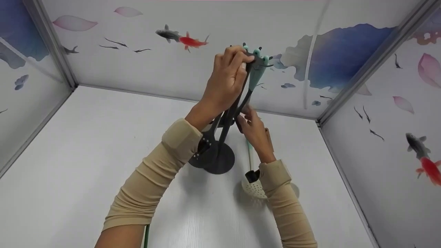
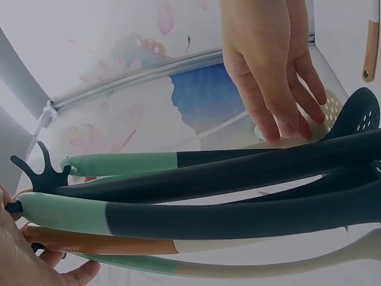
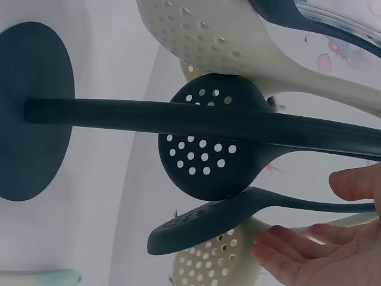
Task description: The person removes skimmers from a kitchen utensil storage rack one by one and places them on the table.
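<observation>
A black utensil stand (image 1: 220, 162) has a round base and a slim pole, tilted in the head view. My left hand (image 1: 229, 74) grips its hooked top. Several kitchen utensils hang there, including a dark one with a mint handle (image 2: 65, 213) and another with a wooden handle (image 2: 107, 239). My right hand (image 1: 255, 131) is lower, beside the utensils. Its fingers (image 3: 280, 250) are loosely bent near a cream skimmer (image 3: 217, 256), thumb apart; whether they touch it is unclear. A black slotted utensil (image 3: 202, 223) hangs just beside that hand.
Other perforated heads hang around the pole: a black skimmer (image 3: 208, 179) and a cream strainer spoon (image 3: 208, 33). On the white table, a mint-tipped handle (image 3: 56, 278) lies near the base. Printed panels (image 1: 113, 65) enclose the table at the back and sides.
</observation>
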The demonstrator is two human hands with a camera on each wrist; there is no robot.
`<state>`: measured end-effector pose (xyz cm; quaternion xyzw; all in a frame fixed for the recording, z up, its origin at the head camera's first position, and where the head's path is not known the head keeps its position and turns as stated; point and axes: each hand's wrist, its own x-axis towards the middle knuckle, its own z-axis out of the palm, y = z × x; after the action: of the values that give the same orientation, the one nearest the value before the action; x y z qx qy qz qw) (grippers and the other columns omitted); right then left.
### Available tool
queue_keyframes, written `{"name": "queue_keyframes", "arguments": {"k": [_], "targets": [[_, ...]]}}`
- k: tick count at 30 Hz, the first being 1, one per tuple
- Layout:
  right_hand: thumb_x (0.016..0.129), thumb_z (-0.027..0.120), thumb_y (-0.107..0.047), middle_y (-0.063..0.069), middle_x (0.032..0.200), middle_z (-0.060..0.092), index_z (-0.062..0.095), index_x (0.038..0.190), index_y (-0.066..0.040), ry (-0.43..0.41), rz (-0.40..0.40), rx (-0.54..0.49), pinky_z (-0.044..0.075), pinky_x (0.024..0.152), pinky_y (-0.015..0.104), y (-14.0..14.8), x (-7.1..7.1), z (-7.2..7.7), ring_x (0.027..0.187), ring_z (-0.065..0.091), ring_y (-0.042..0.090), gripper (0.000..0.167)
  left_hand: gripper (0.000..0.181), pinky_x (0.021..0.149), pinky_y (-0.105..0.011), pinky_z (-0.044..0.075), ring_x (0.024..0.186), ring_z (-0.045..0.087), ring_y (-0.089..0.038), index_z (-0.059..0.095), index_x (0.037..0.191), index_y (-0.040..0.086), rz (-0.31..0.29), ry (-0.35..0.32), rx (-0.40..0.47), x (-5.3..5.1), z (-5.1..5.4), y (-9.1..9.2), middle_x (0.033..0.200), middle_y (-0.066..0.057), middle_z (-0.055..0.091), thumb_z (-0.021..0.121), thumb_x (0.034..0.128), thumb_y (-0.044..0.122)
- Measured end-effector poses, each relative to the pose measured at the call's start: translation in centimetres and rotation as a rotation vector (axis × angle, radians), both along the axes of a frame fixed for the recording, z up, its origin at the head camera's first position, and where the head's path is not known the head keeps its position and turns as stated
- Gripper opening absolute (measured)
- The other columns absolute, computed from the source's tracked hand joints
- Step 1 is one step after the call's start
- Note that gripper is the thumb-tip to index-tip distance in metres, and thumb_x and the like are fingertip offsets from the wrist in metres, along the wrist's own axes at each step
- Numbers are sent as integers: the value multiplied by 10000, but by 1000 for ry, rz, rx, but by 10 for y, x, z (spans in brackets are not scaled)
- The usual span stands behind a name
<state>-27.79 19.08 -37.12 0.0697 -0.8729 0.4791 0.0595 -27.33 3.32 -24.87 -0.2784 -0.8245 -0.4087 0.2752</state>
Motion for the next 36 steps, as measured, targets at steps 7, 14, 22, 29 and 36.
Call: {"name": "queue_keyframes", "arguments": {"k": [7,14,22,29,36], "targets": [[964,477,-273,113,1440,406,326,1435,-152,-44,-5,-88,303,1094,348,0,-3,-4,1345,368,236,509,367,850,-262,428,1204,307,-204,534,1241,163,-1,-9,6,0,-1,-1,1347,-3,358,286,977,217],[957,484,-258,27,1338,519,565,1208,-158,0,-40,-41,331,1075,312,6,-2,-12,1296,419,148,282,360,817,-259,439,1204,305,-205,530,1237,164,-11,-11,8,0,-2,-1,1347,-4,354,288,975,217],[951,512,-165,135,1217,594,583,1152,-33,81,17,-90,421,985,360,22,6,-21,1152,543,216,251,362,844,-252,431,1207,315,-210,530,1239,163,0,-13,-1,0,0,-1,1351,-4,355,290,973,211],[944,528,-169,171,1155,619,588,1180,-19,63,115,-126,452,830,209,46,19,-26,975,576,160,285,359,860,-247,426,1223,307,-211,525,1249,157,7,-10,-5,1,1,-1,1352,-7,350,296,980,215],[953,504,-138,181,1189,604,570,1207,-7,21,159,-222,474,852,212,70,31,-30,1026,601,127,293,356,841,-235,434,1222,303,-206,523,1247,161,7,-21,-3,2,0,0,1355,-9,347,293,982,221]]}}
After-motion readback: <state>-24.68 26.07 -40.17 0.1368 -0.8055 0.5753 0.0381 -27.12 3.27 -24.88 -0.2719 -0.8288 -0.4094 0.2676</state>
